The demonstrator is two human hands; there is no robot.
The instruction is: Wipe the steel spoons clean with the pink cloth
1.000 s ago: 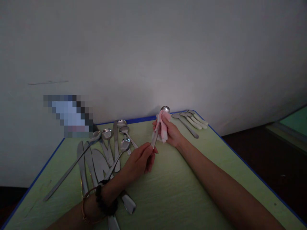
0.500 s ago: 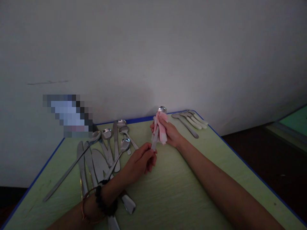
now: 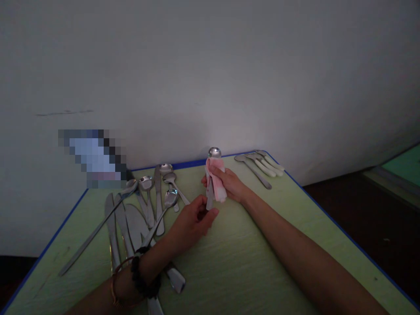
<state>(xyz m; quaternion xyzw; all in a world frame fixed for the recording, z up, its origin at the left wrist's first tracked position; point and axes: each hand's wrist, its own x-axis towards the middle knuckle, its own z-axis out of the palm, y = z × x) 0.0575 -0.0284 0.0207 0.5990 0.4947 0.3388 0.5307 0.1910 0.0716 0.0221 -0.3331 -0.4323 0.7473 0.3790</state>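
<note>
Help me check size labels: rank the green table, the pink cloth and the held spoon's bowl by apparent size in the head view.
1. green table
2. pink cloth
3. held spoon's bowl, clearly smallest

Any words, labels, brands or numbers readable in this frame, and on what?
No text can be read.
The patch at the wall is pixelated and unreadable.
The spoon, the cloth, the cutlery and the table show no legible marks. The light is too dim to show any fine stamps.
</note>
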